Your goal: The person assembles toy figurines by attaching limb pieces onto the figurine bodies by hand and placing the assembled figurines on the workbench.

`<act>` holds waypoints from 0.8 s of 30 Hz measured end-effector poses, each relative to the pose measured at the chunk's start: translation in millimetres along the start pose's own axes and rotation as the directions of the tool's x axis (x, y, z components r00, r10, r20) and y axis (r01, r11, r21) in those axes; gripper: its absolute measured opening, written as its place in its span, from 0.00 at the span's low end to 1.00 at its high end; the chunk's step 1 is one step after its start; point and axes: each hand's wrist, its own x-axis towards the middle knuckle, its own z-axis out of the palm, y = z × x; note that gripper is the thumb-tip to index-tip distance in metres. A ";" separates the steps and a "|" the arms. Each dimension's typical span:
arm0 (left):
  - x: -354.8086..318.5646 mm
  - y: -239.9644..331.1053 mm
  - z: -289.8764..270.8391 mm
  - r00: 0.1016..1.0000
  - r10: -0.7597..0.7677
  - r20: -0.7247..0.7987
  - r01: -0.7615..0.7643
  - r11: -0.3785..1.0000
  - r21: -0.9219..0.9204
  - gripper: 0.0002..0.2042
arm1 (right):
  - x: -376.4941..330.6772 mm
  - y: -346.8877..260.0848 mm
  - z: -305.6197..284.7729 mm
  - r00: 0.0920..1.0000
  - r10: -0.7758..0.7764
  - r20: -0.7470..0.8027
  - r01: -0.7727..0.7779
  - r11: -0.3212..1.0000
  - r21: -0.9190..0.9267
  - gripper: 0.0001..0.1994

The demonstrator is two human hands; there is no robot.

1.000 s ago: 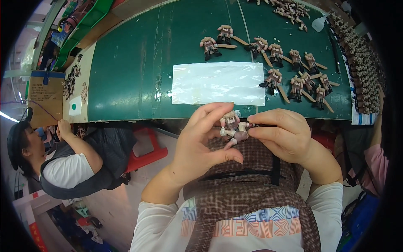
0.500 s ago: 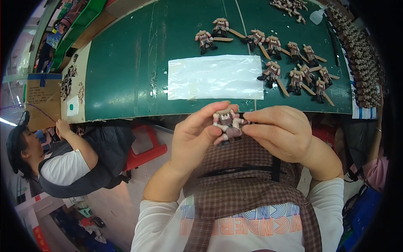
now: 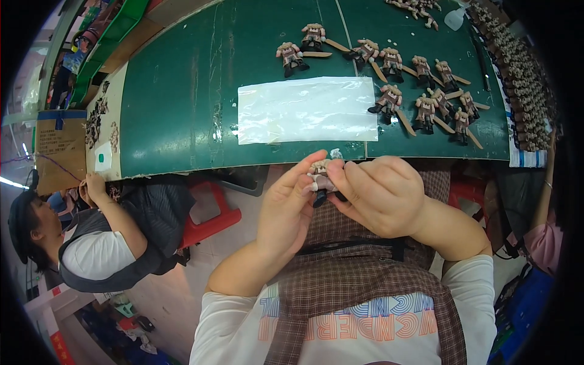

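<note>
Both hands on one small brown figurine (image 3: 320, 179), held just off the near edge of the green surface (image 3: 176, 103), above the lap. Left hand (image 3: 286, 210) pinches it from 8 o'clock, right hand (image 3: 380, 194) clamps it from 3 o'clock. Clear plastic sheet (image 3: 307, 109) at 12 o'clock. Finished figurines with sticks (image 3: 420, 91) at 1–2 o'clock. Seated co-worker (image 3: 91, 243) at 9 o'clock.

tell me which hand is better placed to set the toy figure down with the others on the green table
Probably the right hand. Both hands pinch the toy figure, but the finished figures lie on the right of the green table, ahead of that hand. The left hand would have to cross over the plastic bag.
</note>
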 end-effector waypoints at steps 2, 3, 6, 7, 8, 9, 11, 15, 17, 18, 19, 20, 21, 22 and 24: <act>-4.2 -1.6 0.3 1.000 -0.025 -0.008 0.025 1.000 -0.005 0.21 | -3.0 -1.9 3.3 0.998 -0.054 -0.030 0.053 0.998 -0.042 0.22; -6.3 -2.5 -1.4 1.000 -0.024 -0.004 0.024 1.000 -0.005 0.21 | -4.3 -2.2 5.1 0.998 -0.056 -0.030 0.055 0.997 -0.046 0.22; -9.2 -5.2 -19.4 0.991 -0.132 0.000 0.132 0.991 -0.035 0.22 | -8.9 -3.9 10.4 0.998 -0.059 0.007 0.059 0.998 0.015 0.23; -9.3 -5.4 -30.7 0.990 -0.142 0.019 0.143 0.989 -0.038 0.22 | -7.0 -0.9 8.4 0.999 -0.052 0.015 0.052 0.999 -0.003 0.23; -11.9 -2.3 -42.7 0.976 -0.216 -0.010 0.216 0.976 -0.002 0.21 | -2.1 2.8 4.5 0.975 -0.039 0.219 0.012 0.993 0.121 0.25; -13.4 0.5 -54.1 0.957 -0.289 -0.040 0.290 0.956 0.033 0.21 | 1.7 8.3 -1.5 0.910 -0.046 0.413 -0.057 0.971 0.232 0.27; -19.1 9.6 -91.6 0.968 -0.217 -0.128 0.240 0.949 0.204 0.22 | 18.4 33.1 -16.4 0.917 0.041 0.397 -0.087 0.991 0.100 0.27; -26.8 39.4 -189.9 0.897 0.126 -0.424 0.123 0.849 0.513 0.15 | 27.6 154.7 -28.3 0.912 0.399 0.091 -0.304 0.809 -0.503 0.09; -13.8 49.0 -201.9 0.871 0.305 -0.384 0.125 0.620 0.775 0.17 | 12.2 227.0 -37.7 0.829 0.560 0.000 -0.404 0.598 -0.692 0.10; -10.4 53.3 -201.1 0.908 0.372 -0.192 0.181 0.064 0.981 0.18 | -0.9 259.4 -41.5 0.766 0.643 0.027 -0.399 0.507 -0.764 0.11; -14.0 58.0 -199.5 0.941 0.337 -0.010 0.192 -0.511 0.838 0.19 | -5.5 269.7 -38.7 0.772 0.635 0.025 -0.396 0.512 -0.763 0.11; -13.7 61.8 -177.4 0.982 0.164 -0.090 0.151 -0.411 0.899 0.19 | -8.8 276.3 -36.1 0.822 0.568 0.044 -0.359 0.576 -0.735 0.13; -12.4 66.7 -142.7 0.989 -0.019 -0.148 0.136 -0.298 0.945 0.19 | -9.7 280.5 -32.2 0.868 0.494 0.060 -0.316 0.640 -0.701 0.15; -10.7 72.2 -112.5 0.978 -0.190 -0.081 0.067 -0.077 0.995 0.17 | -10.2 277.5 -29.3 0.820 0.563 0.103 -0.373 0.662 -0.650 0.20; -0.7 79.3 -68.3 0.947 -0.321 0.023 0.030 0.161 0.986 0.15 | -15.0 275.8 -37.7 0.815 0.557 0.160 -0.338 0.682 -0.648 0.20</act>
